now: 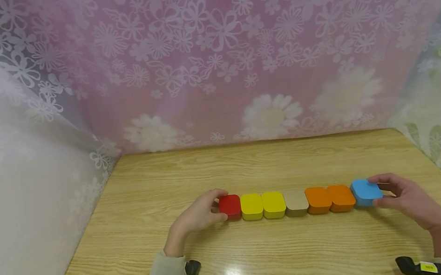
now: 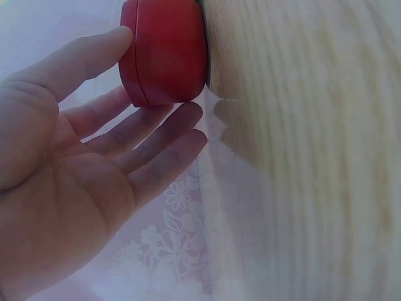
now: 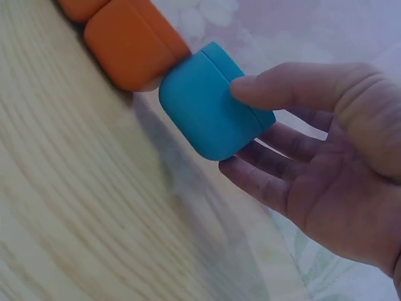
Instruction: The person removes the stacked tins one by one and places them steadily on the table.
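Observation:
A row of small rounded lidded boxes runs across the wooden table. My left hand [image 1: 199, 214] is at the left end, its thumb and fingers on opposite sides of the red box [image 1: 230, 207]. In the left wrist view the thumb presses the lid edge of that red box [image 2: 169, 53]. At the right end my right hand [image 1: 413, 199] pinches the blue box [image 1: 366, 191] between thumb and fingers. The right wrist view shows the blue box [image 3: 213, 103] tilted, a corner close against the orange box [image 3: 135, 47] beside it, with a shadow below.
Between the hands stand two yellow boxes, the nearer to red [image 1: 251, 206] and its neighbour [image 1: 273, 204], a beige box [image 1: 296, 202] and two orange boxes, left [image 1: 318, 199] and right [image 1: 341, 197]. Flowered curtains [image 1: 209, 59] enclose the table [image 1: 262, 254] at the back and sides.

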Motion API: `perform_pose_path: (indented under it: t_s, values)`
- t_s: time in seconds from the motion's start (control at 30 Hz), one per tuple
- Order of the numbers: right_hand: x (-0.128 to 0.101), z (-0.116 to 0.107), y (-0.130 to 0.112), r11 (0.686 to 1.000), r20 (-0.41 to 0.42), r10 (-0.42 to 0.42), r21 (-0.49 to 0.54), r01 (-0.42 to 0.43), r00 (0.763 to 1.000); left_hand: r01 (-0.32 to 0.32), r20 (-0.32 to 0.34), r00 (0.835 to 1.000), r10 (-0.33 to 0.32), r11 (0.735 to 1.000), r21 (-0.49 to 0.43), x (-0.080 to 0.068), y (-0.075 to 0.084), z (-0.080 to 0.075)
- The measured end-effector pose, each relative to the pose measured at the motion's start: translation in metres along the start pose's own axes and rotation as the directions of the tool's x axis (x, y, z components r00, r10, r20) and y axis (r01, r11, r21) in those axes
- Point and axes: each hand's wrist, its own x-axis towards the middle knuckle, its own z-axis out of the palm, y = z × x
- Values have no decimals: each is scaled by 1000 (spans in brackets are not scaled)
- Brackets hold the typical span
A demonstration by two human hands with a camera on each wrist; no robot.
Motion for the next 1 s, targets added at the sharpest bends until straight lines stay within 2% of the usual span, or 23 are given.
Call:
perform_pose_path:
  t_s: [0.33,0.73,1.0]
  values:
    - [5,4,1,998,53,58,-38,-56,997,16,2,1000,-16,1000,7,-1,-1,0]
    - [8,5,1,993,59,88,-88,-83,994,-2,-1,1000,2,1000,-26,-1,1,0]
    - [8,6,-2,981,76,131,-156,-118,988,12,10,1000,-12,999,-30,2,2,2]
